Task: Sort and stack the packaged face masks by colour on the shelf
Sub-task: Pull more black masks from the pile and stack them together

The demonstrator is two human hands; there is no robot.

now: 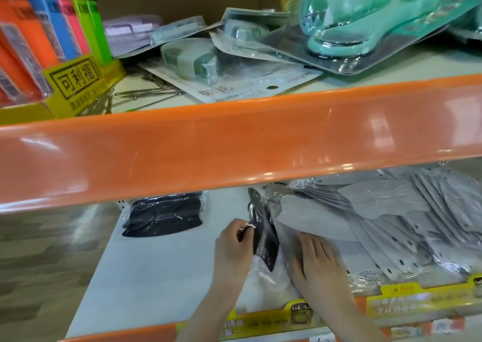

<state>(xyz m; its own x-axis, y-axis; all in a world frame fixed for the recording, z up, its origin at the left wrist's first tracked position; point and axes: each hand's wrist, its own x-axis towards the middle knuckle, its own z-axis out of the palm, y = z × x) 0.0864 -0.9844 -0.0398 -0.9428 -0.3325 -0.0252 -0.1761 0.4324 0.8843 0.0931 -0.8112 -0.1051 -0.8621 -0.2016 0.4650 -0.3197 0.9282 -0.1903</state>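
An orange shelf edge (234, 143) crosses the middle of the frame and hides the back of the lower shelf (156, 263). Above it, at upper left, stand coloured lighters (52, 28); at upper right lie teal blister packs (352, 23). In the lower centre, the left hand (232, 250) pinches one black mask packet (263, 240) and holds it tilted up. The right hand (315, 258) lies flat, fingers straight and together, on the grey mask pile (391, 224). One stack of black masks (164, 216) lies at left; the number in it I cannot count.

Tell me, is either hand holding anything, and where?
The left hand pinches a black packaged mask by its left edge. The right hand lies flat on grey packs.
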